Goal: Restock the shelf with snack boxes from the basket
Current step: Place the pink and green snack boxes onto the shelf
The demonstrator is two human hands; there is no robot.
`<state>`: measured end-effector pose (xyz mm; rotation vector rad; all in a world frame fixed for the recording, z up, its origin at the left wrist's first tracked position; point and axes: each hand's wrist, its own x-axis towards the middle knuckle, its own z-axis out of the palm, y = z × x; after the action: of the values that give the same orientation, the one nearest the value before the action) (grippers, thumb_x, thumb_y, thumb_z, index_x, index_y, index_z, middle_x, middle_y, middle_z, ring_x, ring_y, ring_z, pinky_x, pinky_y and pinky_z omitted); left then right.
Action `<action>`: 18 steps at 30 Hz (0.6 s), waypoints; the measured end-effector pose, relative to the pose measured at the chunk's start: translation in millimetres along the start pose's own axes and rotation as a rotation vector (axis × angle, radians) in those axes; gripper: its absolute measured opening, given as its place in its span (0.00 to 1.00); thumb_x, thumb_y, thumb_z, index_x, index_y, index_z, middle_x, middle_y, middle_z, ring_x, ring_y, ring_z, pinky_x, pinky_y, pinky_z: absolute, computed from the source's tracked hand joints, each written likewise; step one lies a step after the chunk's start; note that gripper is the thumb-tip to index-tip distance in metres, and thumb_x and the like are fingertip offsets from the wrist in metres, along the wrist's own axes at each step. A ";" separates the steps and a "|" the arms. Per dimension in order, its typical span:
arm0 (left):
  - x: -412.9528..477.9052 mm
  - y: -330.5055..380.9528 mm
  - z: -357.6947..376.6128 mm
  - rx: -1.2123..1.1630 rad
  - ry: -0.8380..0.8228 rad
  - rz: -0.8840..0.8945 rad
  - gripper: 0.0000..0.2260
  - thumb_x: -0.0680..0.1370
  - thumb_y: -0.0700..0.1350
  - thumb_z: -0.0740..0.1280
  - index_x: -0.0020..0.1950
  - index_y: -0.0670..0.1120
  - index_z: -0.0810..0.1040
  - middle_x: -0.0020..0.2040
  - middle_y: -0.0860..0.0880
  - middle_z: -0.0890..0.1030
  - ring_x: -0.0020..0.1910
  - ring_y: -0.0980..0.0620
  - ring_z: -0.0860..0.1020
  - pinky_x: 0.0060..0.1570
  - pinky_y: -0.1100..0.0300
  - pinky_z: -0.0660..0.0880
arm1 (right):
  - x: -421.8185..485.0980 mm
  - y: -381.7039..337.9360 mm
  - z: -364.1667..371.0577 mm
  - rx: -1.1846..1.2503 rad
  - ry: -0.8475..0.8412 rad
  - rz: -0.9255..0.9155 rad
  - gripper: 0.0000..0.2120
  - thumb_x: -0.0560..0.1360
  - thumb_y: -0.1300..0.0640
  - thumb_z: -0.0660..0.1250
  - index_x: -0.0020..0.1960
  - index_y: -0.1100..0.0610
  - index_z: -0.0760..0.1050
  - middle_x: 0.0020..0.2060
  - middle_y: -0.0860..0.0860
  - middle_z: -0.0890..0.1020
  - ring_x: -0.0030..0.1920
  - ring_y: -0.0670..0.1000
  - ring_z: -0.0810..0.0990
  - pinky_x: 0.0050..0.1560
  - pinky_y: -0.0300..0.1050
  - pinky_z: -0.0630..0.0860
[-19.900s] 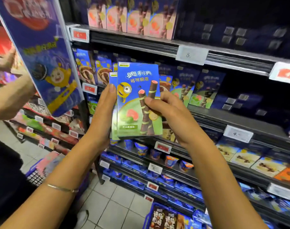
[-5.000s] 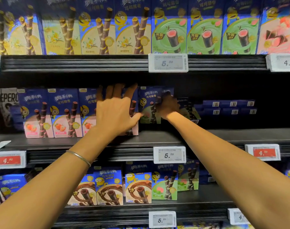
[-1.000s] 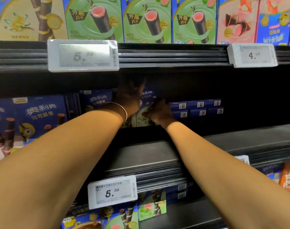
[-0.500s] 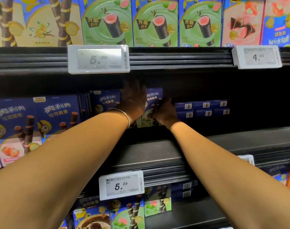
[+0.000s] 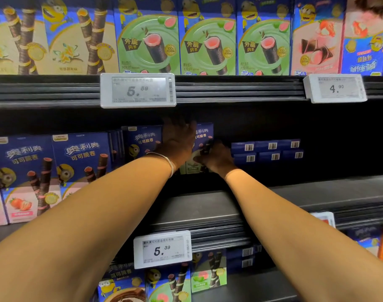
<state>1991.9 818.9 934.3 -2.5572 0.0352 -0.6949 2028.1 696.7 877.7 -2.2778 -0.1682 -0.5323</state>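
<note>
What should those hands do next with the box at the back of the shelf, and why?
Probably let go and draw back. The snack box already stands upright on the middle shelf beside another box; the left hand rests on its front, the right hand grips its side. Bare shelf in front waits for more.

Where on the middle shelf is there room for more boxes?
The black shelf deck lies bare before the green-and-blue snack box that the left hand and right hand touch at the back, and rightward before the stacked dark-blue barcoded boxes. Left, blue-and-pink strawberry boxes crowd the front.
</note>
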 end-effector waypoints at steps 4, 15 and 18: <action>-0.5 -2.0 -2.7 -0.036 0.005 0.015 0.48 0.76 0.44 0.76 0.85 0.42 0.47 0.81 0.34 0.63 0.79 0.30 0.63 0.77 0.33 0.62 | 1.4 1.5 -0.3 0.037 -0.017 0.017 0.38 0.68 0.50 0.81 0.72 0.58 0.68 0.68 0.55 0.75 0.69 0.58 0.73 0.69 0.57 0.73; -19.4 -9.7 -22.6 -0.212 -0.014 0.016 0.54 0.75 0.47 0.79 0.86 0.42 0.41 0.83 0.32 0.56 0.81 0.29 0.58 0.78 0.35 0.61 | 5.1 -1.4 -3.8 0.146 0.008 0.109 0.44 0.62 0.48 0.83 0.72 0.59 0.68 0.66 0.57 0.77 0.68 0.59 0.74 0.68 0.57 0.73; -33.3 -8.7 -37.2 -0.290 -0.002 0.038 0.51 0.76 0.50 0.78 0.86 0.44 0.46 0.82 0.33 0.56 0.81 0.29 0.57 0.79 0.35 0.59 | 6.6 -9.7 -12.1 0.236 0.002 0.140 0.40 0.64 0.55 0.81 0.71 0.60 0.70 0.66 0.59 0.78 0.69 0.60 0.74 0.68 0.57 0.73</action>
<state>1944.1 814.8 950.7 -2.8247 0.1966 -0.7181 2027.5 694.4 894.3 -2.0411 -0.0660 -0.4183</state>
